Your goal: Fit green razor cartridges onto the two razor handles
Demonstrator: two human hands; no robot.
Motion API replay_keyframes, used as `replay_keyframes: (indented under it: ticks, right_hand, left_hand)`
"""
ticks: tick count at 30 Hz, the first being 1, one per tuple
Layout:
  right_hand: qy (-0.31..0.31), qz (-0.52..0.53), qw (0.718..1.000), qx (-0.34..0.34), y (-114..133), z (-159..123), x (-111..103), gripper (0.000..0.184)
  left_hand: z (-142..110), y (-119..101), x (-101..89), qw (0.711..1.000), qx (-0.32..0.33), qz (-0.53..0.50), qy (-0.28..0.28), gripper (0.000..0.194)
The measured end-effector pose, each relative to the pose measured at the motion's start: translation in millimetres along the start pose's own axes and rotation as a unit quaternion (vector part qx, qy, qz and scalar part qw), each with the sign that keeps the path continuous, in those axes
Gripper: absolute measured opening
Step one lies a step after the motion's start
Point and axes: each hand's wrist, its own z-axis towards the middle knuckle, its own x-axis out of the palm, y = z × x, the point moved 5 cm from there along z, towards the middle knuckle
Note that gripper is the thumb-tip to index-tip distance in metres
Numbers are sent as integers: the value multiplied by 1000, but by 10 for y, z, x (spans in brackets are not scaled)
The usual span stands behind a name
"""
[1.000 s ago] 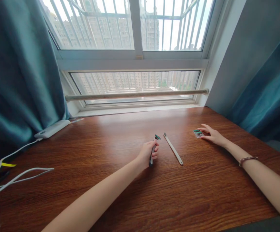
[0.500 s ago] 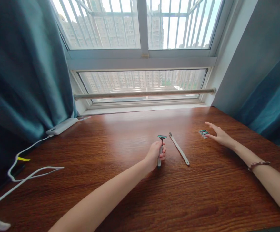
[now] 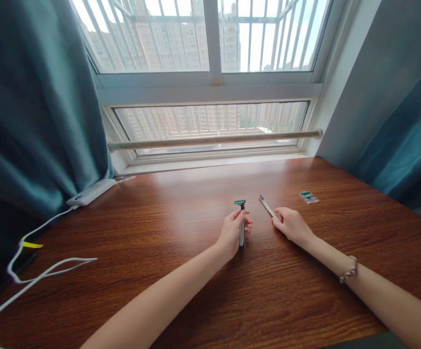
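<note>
My left hand (image 3: 232, 232) is closed around the handle of a razor (image 3: 242, 224) with a green head, which points toward the window just above the wooden table (image 3: 181, 300). Right beside it, my right hand (image 3: 292, 225) lies curled over the handle of a thin white toothbrush (image 3: 266, 204); only the brush end sticks out past the fingers. A small pack of green razor cartridges (image 3: 308, 196) lies alone on the table, farther right and back.
A white power bank (image 3: 91, 192) sits at the back left with white cables (image 3: 43, 266) trailing toward the left table edge. Teal curtains (image 3: 32, 121) hang on both sides. A window ledge and a rail (image 3: 214, 139) border the far edge.
My right hand has left the cartridge pack and moved left onto the toothbrush. The left hand still holds the razor, now turned straighter toward the window.
</note>
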Motion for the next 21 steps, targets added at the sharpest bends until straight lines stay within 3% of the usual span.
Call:
replay_keyframes:
  ticks: [4, 9, 15, 21]
  right_hand:
    - [-26, -41, 998, 45, -371, 72, -121, 15]
    - [-31, -90, 992, 89, -740, 103, -273, 13]
    - [-17, -138, 983, 123, -922, 87, -348, 18]
    - [-7, -161, 975, 152, -1036, 74, -405, 20]
  left_hand:
    - [87, 11, 81, 999, -5, 38, 1, 21]
    - [334, 112, 359, 989, -11, 148, 18, 21]
    - [725, 219, 599, 949, 26, 314, -2, 24]
    - [1039, 424, 886, 913, 40, 405, 16, 26]
